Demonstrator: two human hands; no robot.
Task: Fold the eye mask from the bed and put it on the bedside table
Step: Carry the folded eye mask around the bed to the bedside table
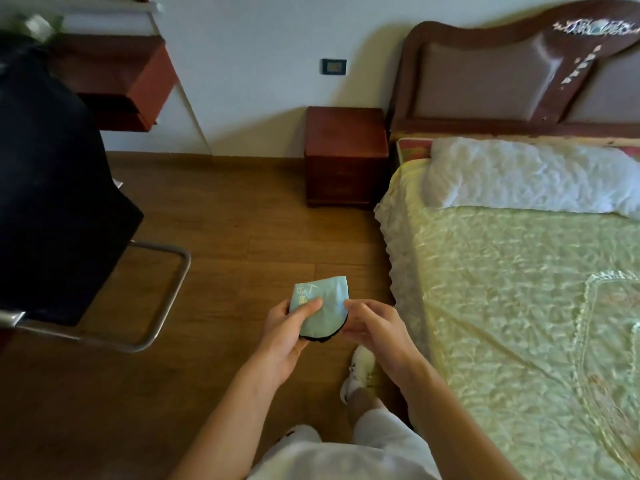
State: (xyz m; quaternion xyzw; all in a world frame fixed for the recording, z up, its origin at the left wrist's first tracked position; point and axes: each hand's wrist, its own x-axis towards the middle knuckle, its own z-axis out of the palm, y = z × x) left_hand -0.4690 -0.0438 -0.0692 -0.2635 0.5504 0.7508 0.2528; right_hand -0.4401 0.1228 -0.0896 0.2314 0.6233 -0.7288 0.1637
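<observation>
A light blue eye mask (pixel 327 306) with a black edge and pale lettering is folded in half and held above the wooden floor. My left hand (pixel 285 336) grips its left side, thumb pressed on top. My right hand (pixel 375 332) touches its right edge with the fingertips, fingers loosely curled. The dark red bedside table (pixel 346 133) stands ahead against the wall, its top bare. To the right lies the bed (pixel 519 289) under a pale green quilted cover.
A white pillow (pixel 530 174) lies at the head of the bed below the brown headboard (pixel 485 77). A chair (pixel 162 296) with a metal frame and dark cloth stands at left. Open wooden floor lies between me and the bedside table. My white shoe (pixel 360 368) is below my hands.
</observation>
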